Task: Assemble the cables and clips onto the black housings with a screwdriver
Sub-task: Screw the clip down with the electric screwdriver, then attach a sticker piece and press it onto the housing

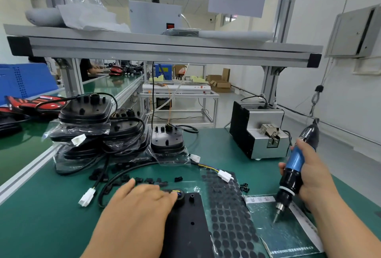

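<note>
Black and matte, the flat housing (189, 222) lies at six o'clock on the green bench (41, 216). It shows small holes, a short peg and a round boss where the cable (123, 173) ends in yellow and blue wires. The left hand (140, 202) rests on that boss, fingers loosely extended, pinching nothing. At four o'clock the right hand (315, 177) curls round the blue-and-black screwdriver (294, 167), its bit tilted down over a foil bag (288, 235). Loose black clips (148, 180) lie at eleven o'clock from the housing.

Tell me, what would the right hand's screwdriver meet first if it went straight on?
Likely the shiny bag under its tip; the right hand aims the screwdriver down at it. Depth unclear.
</note>
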Demonstrator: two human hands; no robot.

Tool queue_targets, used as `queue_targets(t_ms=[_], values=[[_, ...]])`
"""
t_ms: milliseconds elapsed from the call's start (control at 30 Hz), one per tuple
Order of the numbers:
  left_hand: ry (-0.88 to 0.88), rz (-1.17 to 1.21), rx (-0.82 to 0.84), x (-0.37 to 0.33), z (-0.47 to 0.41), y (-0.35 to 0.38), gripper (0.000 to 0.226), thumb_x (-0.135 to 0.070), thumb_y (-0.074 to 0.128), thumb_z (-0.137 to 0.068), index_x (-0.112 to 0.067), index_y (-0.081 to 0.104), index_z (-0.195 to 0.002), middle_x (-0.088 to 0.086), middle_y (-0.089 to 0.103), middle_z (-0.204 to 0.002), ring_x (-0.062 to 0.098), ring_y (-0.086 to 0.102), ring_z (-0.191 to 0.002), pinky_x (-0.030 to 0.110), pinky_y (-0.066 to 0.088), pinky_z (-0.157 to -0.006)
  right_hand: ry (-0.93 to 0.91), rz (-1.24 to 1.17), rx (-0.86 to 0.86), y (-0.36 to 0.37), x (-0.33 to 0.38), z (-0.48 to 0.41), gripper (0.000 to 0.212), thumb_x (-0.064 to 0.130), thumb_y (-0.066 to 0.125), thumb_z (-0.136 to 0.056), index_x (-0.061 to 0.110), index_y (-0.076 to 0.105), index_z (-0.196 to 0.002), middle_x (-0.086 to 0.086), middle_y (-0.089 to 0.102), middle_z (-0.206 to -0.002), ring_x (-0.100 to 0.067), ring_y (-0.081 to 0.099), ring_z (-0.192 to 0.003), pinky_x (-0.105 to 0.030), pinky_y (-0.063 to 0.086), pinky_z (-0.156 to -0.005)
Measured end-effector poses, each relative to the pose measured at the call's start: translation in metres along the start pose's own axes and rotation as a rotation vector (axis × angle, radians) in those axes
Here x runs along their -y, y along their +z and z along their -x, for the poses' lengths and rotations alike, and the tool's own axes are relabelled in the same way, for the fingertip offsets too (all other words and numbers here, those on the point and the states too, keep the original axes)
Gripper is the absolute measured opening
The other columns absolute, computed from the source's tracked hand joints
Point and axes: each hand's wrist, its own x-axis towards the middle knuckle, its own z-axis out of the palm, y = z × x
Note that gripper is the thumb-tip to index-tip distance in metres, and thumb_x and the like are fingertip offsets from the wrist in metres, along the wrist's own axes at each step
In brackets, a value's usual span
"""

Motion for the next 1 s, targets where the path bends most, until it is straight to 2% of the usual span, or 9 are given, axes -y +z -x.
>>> queue_targets(t_ms=[100,200,300,467,667,733,800,900,1000], values=[[-0.007,0.029,0.089,-0.012,0.000,0.002,0.052,-0.018,0.040,-0.072,-0.034,0.072,-0.110,-0.022,0.070,-0.099,-0.005,0.065,-0.100,0.031,0.047,-0.098,0.010,0.030,-0.016,0.000,0.000,0.000,0.047,0.056,0.071,-0.075,0.024,0.056,-0.105,-0.004,0.053,-0.082,-0.017,0.061,-0.050,-0.033,0.050,-0.056],[-0.072,0.046,0.063,-0.016,-0.006,0.006,0.058,-0.020,0.022,-0.093,-0.034,0.027,-0.149,-0.016,0.041,-0.145,-0.003,0.026,-0.140,0.027,0.010,-0.119,0.010,0.028,-0.031,0.001,0.000,0.000,0.056,0.055,0.070,-0.077,0.020,0.052,-0.117,-0.005,0.053,-0.079,-0.016,0.060,-0.046,-0.028,0.051,-0.050],[-0.181,0.082,0.208,-0.019,-0.008,0.007,0.058,-0.026,0.020,-0.098,-0.033,-0.004,-0.151,-0.014,0.018,-0.157,0.002,0.005,-0.145,0.021,-0.017,-0.109,0.019,0.019,-0.018,0.002,0.000,-0.001,0.054,0.055,0.069,-0.078,0.019,0.053,-0.114,-0.006,0.053,-0.079,-0.017,0.061,-0.047,-0.027,0.053,-0.047],[-0.326,0.218,0.191,-0.010,-0.011,0.009,0.062,-0.024,0.032,-0.094,-0.041,0.004,-0.148,-0.027,0.033,-0.143,0.002,0.017,-0.140,0.016,-0.006,-0.111,0.052,0.012,-0.043,0.004,0.003,0.004,0.049,0.062,0.067,-0.074,0.024,0.059,-0.104,-0.006,0.061,-0.082,-0.018,0.064,-0.052,-0.028,0.054,-0.050],[-0.404,0.363,0.160,0.012,-0.013,0.029,0.059,-0.010,0.041,-0.088,-0.041,0.027,-0.136,-0.048,0.037,-0.108,0.001,0.019,-0.139,0.003,-0.020,-0.094,0.095,0.000,-0.084,0.009,0.005,0.009,0.054,0.066,0.069,-0.063,0.022,0.063,-0.094,-0.006,0.062,-0.072,-0.019,0.062,-0.053,-0.031,0.053,-0.050],[-0.375,0.344,0.119,0.014,-0.016,0.033,0.054,-0.015,0.042,-0.092,-0.040,0.031,-0.138,-0.043,0.043,-0.119,0.000,0.022,-0.138,0.004,-0.017,-0.100,0.094,0.004,-0.088,0.011,0.004,0.012,0.054,0.068,0.068,-0.063,0.023,0.064,-0.093,-0.006,0.063,-0.073,-0.021,0.062,-0.057,-0.034,0.053,-0.054],[-0.262,0.284,0.115,0.016,-0.018,0.033,0.056,-0.017,0.038,-0.093,-0.042,0.029,-0.142,-0.035,0.040,-0.135,-0.010,0.025,-0.134,0.015,-0.009,-0.109,0.095,0.012,-0.089,0.011,0.005,0.016,0.051,0.067,0.066,-0.069,0.022,0.065,-0.094,-0.007,0.063,-0.075,-0.023,0.060,-0.061,-0.036,0.052,-0.057],[-0.343,0.459,-0.009,0.034,-0.018,0.021,0.062,0.002,0.034,-0.087,-0.045,0.043,-0.128,-0.043,0.048,-0.108,-0.035,0.028,-0.103,0.010,-0.013,-0.109,0.106,0.035,-0.089,0.010,0.005,0.018,0.046,0.063,0.062,-0.078,0.020,0.063,-0.093,-0.007,0.063,-0.078,-0.023,0.060,-0.063,-0.037,0.051,-0.061],[-0.524,0.579,-0.267,0.072,-0.013,0.009,0.053,0.005,0.037,-0.090,-0.037,0.057,-0.115,-0.033,0.056,-0.103,-0.012,0.049,-0.092,0.022,0.030,-0.110,0.039,0.183,-0.179,0.011,0.006,0.021,0.047,0.060,0.055,-0.083,0.013,0.060,-0.089,-0.007,0.057,-0.080,-0.024,0.053,-0.069,-0.037,0.045,-0.066]])
